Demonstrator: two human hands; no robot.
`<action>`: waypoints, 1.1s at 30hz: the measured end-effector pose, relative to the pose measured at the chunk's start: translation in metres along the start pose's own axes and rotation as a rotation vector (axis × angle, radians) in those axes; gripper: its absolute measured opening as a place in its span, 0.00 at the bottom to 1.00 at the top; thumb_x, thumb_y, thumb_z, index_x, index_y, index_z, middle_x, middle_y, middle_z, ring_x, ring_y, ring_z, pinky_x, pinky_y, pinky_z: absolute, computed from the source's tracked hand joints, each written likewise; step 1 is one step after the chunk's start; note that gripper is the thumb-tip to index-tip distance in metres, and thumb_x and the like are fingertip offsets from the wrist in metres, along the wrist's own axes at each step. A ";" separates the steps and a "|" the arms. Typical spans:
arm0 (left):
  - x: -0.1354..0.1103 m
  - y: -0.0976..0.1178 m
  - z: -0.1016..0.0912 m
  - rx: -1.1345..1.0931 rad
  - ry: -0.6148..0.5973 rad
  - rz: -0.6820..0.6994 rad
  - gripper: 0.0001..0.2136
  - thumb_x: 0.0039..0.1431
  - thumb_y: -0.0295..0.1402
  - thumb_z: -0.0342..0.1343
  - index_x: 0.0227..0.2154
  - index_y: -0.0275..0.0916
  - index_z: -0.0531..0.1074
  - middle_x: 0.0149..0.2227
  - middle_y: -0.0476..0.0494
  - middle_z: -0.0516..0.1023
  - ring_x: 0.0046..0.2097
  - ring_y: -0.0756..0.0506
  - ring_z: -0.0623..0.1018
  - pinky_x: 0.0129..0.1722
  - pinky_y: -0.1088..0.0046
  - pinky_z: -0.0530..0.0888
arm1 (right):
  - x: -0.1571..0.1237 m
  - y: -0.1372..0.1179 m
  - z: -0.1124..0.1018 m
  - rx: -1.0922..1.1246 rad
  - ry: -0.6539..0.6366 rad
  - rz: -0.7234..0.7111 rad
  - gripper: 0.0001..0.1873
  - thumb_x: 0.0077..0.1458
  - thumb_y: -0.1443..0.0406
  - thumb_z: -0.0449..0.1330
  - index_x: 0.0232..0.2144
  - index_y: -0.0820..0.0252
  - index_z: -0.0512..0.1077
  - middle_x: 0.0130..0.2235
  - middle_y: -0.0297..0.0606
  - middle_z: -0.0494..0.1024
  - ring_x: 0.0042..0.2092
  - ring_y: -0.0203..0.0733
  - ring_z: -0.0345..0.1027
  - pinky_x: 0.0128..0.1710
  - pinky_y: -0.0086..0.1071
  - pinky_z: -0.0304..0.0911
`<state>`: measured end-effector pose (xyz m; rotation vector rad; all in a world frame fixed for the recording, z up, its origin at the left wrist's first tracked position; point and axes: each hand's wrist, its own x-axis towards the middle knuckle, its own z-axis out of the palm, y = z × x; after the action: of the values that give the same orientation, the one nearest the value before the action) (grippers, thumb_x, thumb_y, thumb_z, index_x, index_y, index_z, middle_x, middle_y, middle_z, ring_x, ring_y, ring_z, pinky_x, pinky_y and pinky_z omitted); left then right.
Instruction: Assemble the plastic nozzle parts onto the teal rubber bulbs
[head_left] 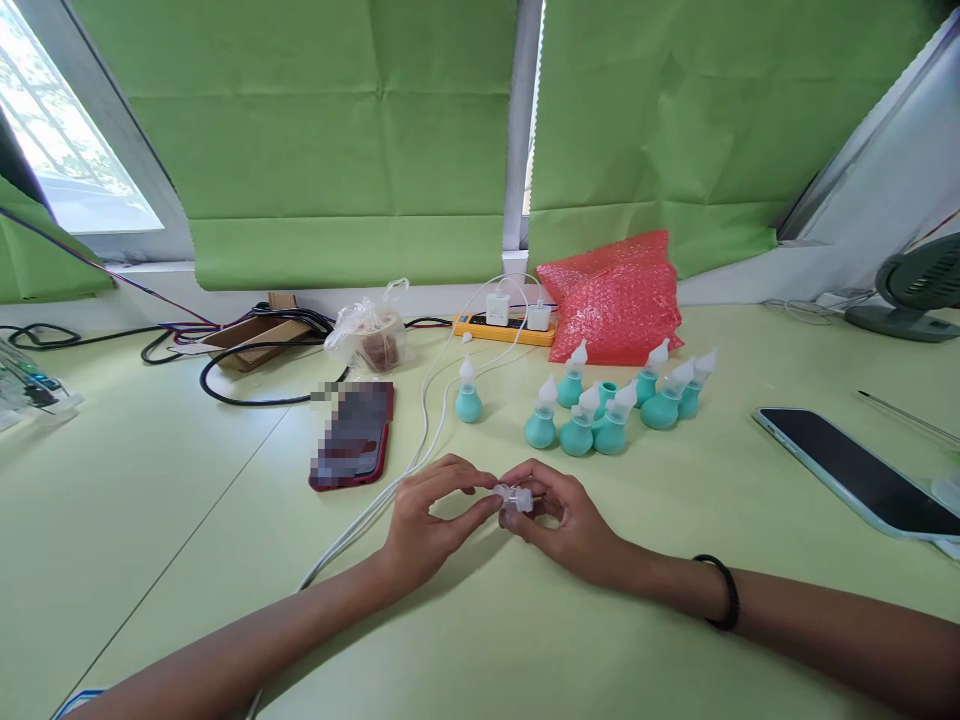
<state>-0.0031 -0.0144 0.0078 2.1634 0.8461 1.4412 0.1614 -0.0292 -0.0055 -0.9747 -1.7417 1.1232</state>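
Observation:
My left hand (427, 520) and my right hand (562, 520) meet at the table's middle, both pinching a small clear plastic piece (514, 497) between their fingertips. Just beyond them stands a cluster of several teal rubber bulbs with translucent white tips (611, 410). One more teal bulb (468, 392) stands alone to the left of the cluster. A black band sits on my right wrist.
A red-cased phone (352, 435) lies left of my hands, with white cables (420, 440) beside it. A tablet (855, 465) lies at right. A red bubble-wrap bag (615, 300), a yellow power strip (502, 328), a plastic bag (371, 335) and a fan (911, 290) line the back.

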 end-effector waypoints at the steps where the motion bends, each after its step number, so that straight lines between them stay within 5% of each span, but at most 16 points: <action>1: 0.000 0.000 0.000 -0.008 -0.002 0.016 0.05 0.46 0.25 0.59 0.28 0.37 0.74 0.25 0.44 0.77 0.28 0.48 0.74 0.27 0.70 0.72 | 0.000 0.000 0.000 -0.006 0.004 -0.008 0.09 0.49 0.64 0.55 0.35 0.60 0.61 0.27 0.32 0.70 0.28 0.32 0.63 0.28 0.27 0.63; 20: 0.000 -0.002 0.000 0.028 -0.094 0.096 0.08 0.49 0.23 0.56 0.33 0.35 0.75 0.29 0.41 0.74 0.31 0.48 0.72 0.29 0.71 0.70 | -0.001 -0.002 -0.002 0.014 -0.004 0.004 0.09 0.48 0.66 0.56 0.34 0.60 0.61 0.27 0.32 0.70 0.29 0.32 0.63 0.30 0.27 0.62; 33: 0.000 0.006 -0.006 -0.052 -0.264 -0.067 0.14 0.59 0.28 0.42 0.38 0.34 0.72 0.35 0.39 0.70 0.37 0.47 0.71 0.35 0.70 0.68 | -0.001 -0.002 -0.002 0.110 -0.024 0.089 0.11 0.49 0.64 0.56 0.35 0.59 0.59 0.25 0.31 0.67 0.27 0.31 0.60 0.29 0.27 0.59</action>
<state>-0.0074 -0.0184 0.0137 2.2012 0.7678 1.1018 0.1637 -0.0301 -0.0036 -0.9827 -1.6503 1.2793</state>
